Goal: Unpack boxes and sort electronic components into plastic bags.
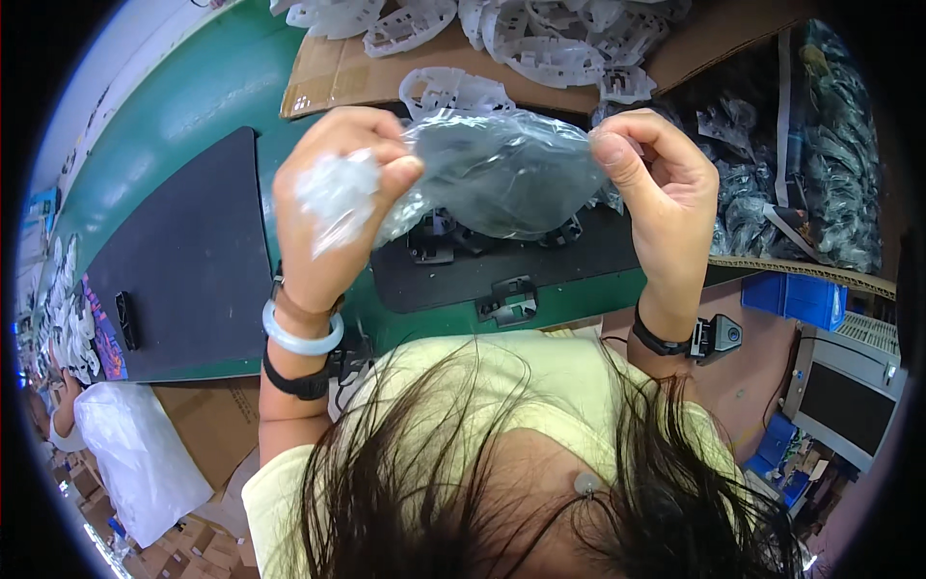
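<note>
Head view: a green belt [183, 106] runs from lower left to upper right, curved by the lens. Two dark matte mats lie on it, a large one [183, 261] at left and a smaller one [502, 270] under the hands. Small black moulded parts sit on the smaller mat; one black bracket [509, 301] lies at its near edge, and a narrow black piece [126, 320] lies on the large mat. Beyond the belt, flat brown cardboard [338, 72] carries a heap of white plastic frames [540, 39], thin and perforated. At right a carton [830, 154] holds dark parts in glossy bags. A blue bin [796, 297] and a grey monitor [844, 400] stand lower right; a white plastic sheet [135, 454] hangs lower left.

Both hands are raised above the smaller mat. The left hand [333, 207] is closed, pinching a crumpled clear bag [502, 174] between thumb and fingers. The right hand [656, 188] pinches the bag's other edge the same way. The bag is stretched between them, wrinkled and shiny, with something dark inside.
</note>
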The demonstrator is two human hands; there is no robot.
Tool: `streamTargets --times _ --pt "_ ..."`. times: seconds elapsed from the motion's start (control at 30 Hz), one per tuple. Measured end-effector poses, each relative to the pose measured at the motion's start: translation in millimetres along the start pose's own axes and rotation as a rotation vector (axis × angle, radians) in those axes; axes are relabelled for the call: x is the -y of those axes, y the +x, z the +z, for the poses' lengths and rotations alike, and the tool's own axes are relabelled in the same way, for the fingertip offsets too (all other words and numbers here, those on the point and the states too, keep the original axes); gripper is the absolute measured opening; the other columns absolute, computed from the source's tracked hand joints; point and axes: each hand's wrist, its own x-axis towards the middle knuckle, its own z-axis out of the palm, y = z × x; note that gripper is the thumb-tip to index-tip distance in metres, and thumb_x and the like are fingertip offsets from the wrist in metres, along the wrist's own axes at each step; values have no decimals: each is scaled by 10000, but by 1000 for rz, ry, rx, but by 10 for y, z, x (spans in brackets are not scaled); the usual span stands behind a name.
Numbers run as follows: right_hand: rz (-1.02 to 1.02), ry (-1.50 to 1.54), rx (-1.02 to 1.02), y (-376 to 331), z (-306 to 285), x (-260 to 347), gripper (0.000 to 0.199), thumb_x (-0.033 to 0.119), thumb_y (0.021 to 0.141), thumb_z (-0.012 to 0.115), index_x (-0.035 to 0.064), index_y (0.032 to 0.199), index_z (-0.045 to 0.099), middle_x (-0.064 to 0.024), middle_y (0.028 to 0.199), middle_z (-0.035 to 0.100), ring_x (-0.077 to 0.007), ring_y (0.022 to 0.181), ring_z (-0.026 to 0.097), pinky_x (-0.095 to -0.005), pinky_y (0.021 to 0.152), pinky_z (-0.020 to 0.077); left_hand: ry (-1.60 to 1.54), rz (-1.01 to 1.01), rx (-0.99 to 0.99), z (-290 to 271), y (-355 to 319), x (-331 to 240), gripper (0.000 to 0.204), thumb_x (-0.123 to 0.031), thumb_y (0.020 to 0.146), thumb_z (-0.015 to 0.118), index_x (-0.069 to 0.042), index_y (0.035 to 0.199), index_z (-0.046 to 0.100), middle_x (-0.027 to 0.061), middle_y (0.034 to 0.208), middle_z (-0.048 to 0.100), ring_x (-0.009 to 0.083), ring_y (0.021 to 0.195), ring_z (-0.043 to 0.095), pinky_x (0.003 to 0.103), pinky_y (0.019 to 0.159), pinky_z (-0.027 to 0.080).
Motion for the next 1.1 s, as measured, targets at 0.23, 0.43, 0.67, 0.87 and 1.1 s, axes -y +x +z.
streamTargets --times 0.23,0.43,0.67,0.87,1.1 --pt "-174 130 -11 188 50 176 105 86 820 663 -3 869 635 10 740 586 -31 617 482 -150 547 364 49 91 -83 -80 177 -148 143 -117 786 676 -4 792 588 128 911 616 185 809 565 291 746 440" --pt "-341 34 336 -5 595 246 105 73 799 641 -14 857 647 -86 810 627 -189 781 601 -276 714 464 -115 177 101 233 -40 -181 685 -206 722 747 -44 1269 368 135 1191 501 206 1010 539 315 892 416" --pt "-76 -690 -16 -268 -232 -177 280 31 740 644 51 1018 623 -123 987 625 -299 918 584 -342 808 467 28 -258 -211 -249 -362 298 53 -1 769 553 -11 819 566 95 925 566 158 837 514 267 739 397" --pt "6 -905 -117 -280 -527 -663 113 35 765 606 32 876 627 -115 841 631 -273 807 600 -346 700 473 76 -57 -144 43 -98 232 84 -53 724 564 -33 780 505 102 968 566 183 884 521 287 835 386" --pt "-59 -939 194 -417 -487 -480 375 12 661 666 52 1020 566 -129 1050 554 -298 1055 487 -390 910 387 -117 -211 -138 -22 -154 160 270 -108 801 630 -4 1040 562 57 956 568 124 840 520 259 773 413"
